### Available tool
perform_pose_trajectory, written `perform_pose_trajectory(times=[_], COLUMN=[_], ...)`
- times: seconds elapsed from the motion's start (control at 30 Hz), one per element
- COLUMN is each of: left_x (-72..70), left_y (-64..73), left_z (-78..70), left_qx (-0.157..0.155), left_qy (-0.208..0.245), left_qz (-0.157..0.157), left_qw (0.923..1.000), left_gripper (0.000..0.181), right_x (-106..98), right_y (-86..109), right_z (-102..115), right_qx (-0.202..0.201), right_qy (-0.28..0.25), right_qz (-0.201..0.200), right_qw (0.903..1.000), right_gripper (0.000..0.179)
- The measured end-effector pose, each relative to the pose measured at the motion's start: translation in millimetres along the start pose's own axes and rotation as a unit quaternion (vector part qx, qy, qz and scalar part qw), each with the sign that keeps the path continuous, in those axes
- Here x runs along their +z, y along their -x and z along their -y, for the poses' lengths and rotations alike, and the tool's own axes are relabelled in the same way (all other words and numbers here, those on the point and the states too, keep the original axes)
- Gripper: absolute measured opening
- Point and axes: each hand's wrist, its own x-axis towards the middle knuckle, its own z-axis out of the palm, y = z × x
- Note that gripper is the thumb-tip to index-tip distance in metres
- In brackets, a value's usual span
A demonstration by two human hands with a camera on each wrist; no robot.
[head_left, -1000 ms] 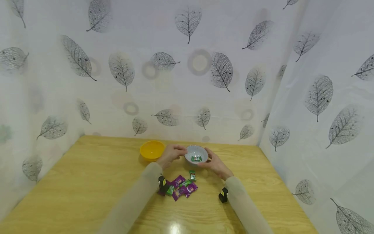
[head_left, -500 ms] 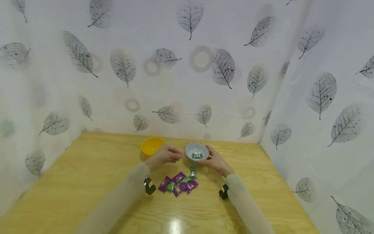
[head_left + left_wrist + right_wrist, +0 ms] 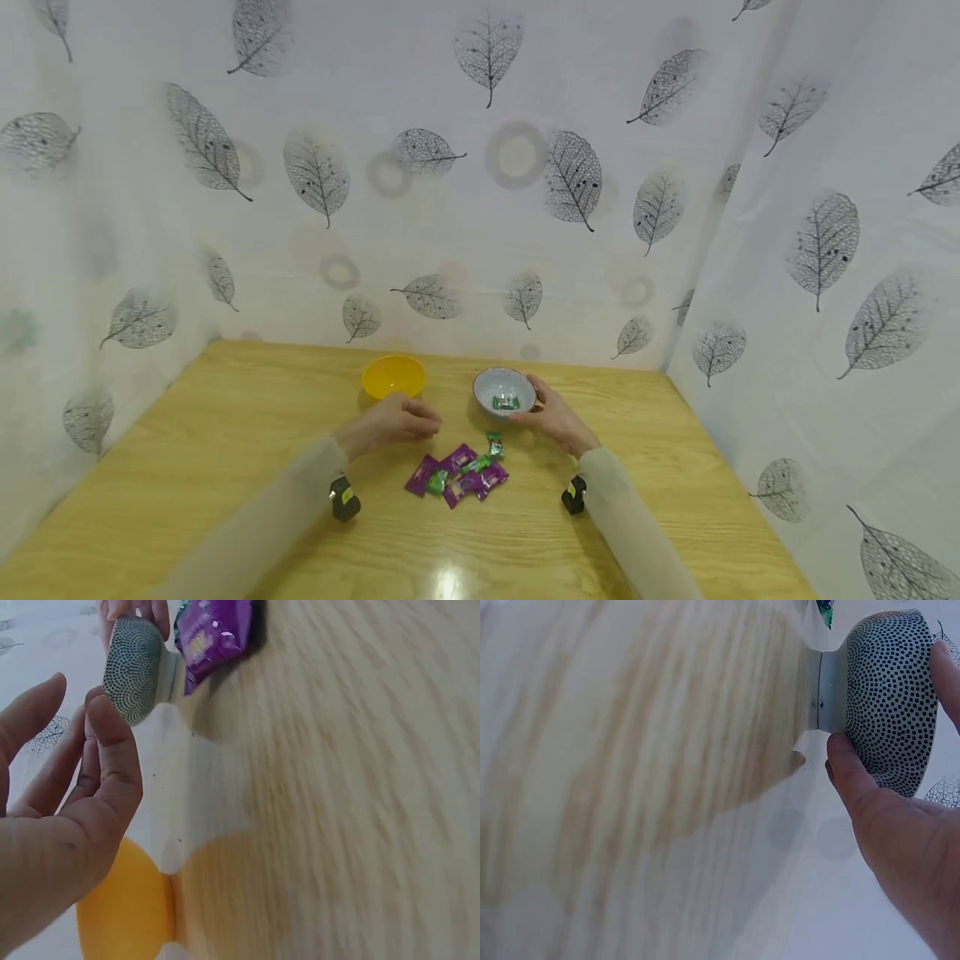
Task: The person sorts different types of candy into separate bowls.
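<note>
My right hand [image 3: 557, 421] grips the right side of a pale speckled bowl [image 3: 492, 384], with its thumb and fingers spread around the wall. The right wrist view shows the bowl's dark-dotted outside [image 3: 889, 694] and white foot. Green-wrapped candy [image 3: 506, 402] lies inside. My left hand [image 3: 393, 422] hovers in front of a yellow bowl [image 3: 392, 373], holding nothing; in the left wrist view its fingers are loosely bent and the thumb stands apart. Between the arms lies a pile of purple candies [image 3: 458, 457] and green candies [image 3: 437, 480]. One green candy [image 3: 495, 444] sits at the pile's far end.
The wooden table [image 3: 255, 433] meets a leaf-patterned white curtain [image 3: 450, 208] at the back, and another curtain side stands at the right. Both bowls are near the table's back edge, with a gap between them. Black wrist cameras [image 3: 346, 500] are strapped to both wrists.
My left hand has left the speckled bowl's left rim and moved left and nearer to me, in front of the yellow bowl. The right hand keeps its grip on the speckled bowl.
</note>
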Motion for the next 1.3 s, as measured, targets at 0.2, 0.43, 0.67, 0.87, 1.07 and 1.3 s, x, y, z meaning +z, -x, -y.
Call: perform_pose_trajectory(times=[0.2,0.43,0.67,0.87,1.07,1.3], left_x=[-4.9,-9.9,-8.8,-4.3,1.4,3.2], left_y=[12.1,18.2,18.2,14.1,14.4,13.0], left_z=[9.5,9.6,12.3,9.8,10.2,8.6], left_qx=[-0.032,-0.045,-0.040,0.001,0.020,0.001], left_qy=[-0.101,-0.162,-0.180,-0.225,-0.249,-0.255], left_qz=[-0.008,0.016,0.042,0.063,0.071,0.047], left_qw=[0.9943,0.9856,0.9820,0.9724,0.9656,0.9657], left_gripper=[0.028,0.029,0.032,0.031,0.031,0.027], right_x=[0.5,-0.5,-0.3,-0.6,0.4,0.1], right_y=[0.8,-0.9,-1.8,-2.5,-1.7,-0.6], right_z=[-1.1,1.9,0.7,-1.4,-0.2,1.4], right_qx=[0.000,-0.002,-0.004,-0.006,0.000,-0.001], right_qy=[0.004,-0.001,-0.009,-0.019,-0.014,-0.015], right_qz=[-0.003,0.007,0.015,0.011,0.010,0.010], right_qw=[1.0000,1.0000,0.9998,0.9997,0.9999,0.9998], right_gripper=[0.101,0.100,0.099,0.098,0.100,0.100])
